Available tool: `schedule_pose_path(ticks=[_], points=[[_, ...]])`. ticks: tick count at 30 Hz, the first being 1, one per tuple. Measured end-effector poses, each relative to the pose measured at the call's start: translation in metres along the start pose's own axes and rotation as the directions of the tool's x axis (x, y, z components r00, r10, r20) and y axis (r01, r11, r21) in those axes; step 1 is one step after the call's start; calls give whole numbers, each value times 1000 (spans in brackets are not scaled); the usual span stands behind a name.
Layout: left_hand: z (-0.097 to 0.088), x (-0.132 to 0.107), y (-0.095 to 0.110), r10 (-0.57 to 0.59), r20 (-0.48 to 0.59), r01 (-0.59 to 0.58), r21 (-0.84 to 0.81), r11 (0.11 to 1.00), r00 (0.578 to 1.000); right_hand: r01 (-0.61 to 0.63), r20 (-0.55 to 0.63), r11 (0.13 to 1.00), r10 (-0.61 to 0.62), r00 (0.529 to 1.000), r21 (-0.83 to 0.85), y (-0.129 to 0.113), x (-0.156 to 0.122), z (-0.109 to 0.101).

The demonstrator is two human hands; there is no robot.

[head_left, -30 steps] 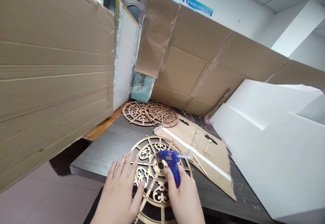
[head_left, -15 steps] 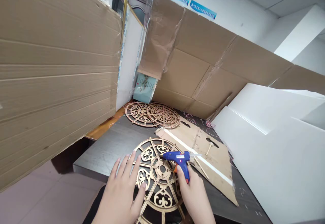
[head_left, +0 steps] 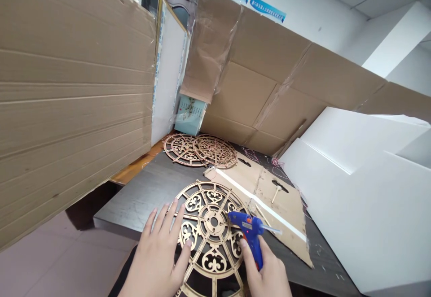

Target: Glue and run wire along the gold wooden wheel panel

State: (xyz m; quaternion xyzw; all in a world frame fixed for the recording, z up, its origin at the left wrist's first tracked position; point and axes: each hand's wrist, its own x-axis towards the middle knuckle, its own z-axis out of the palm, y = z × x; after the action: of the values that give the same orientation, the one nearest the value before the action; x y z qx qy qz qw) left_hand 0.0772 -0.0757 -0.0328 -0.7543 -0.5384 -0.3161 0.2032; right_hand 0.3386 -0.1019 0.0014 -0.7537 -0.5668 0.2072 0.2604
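A blue hot glue gun [head_left: 247,227] with a clear glue stick out of its back is gripped by my right hand [head_left: 266,265]. Its nozzle points left over the right part of a round openwork wooden panel [head_left: 214,261], near the central ring. The panel has spokes and scroll-shaped cutouts and lies near the table's front edge. My left hand [head_left: 161,243] rests flat on the panel's left side, fingers spread and holding nothing. The lower rim of the panel runs out of view.
Two more round wooden panels [head_left: 215,150] overlap at the back of the dark table [head_left: 134,198]. A cardboard sheet [head_left: 286,216] with a white strip and a small wooden mallet-like piece [head_left: 276,194] lies right. Cardboard walls [head_left: 77,86] and white boards [head_left: 363,198] enclose the table.
My right hand has moved the glue gun right and slightly down, its nozzle shifting from left of the central ring to the right side. My left hand stays nearly in place.
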Motion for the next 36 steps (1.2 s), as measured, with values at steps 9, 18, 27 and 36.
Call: schedule_pose_path(ticks=[9,18,27,36], points=[[2,-1,-1,3,5,-3,-12,1000,1000,84,-91,986,-71,993,143,-10,-14,-2],[0,1,0,-3,15,3,-18,1000,1000,85,-202,996,-75,976,40,-1,-16,18],[-1,2,0,14,12,-14,-2,1000,1000,53,-148,997,-61,987,-57,7,-16,14],[0,2,-1,28,-6,-28,-5,1000,1000,53,-18,998,-53,998,-41,-6,-1,6]])
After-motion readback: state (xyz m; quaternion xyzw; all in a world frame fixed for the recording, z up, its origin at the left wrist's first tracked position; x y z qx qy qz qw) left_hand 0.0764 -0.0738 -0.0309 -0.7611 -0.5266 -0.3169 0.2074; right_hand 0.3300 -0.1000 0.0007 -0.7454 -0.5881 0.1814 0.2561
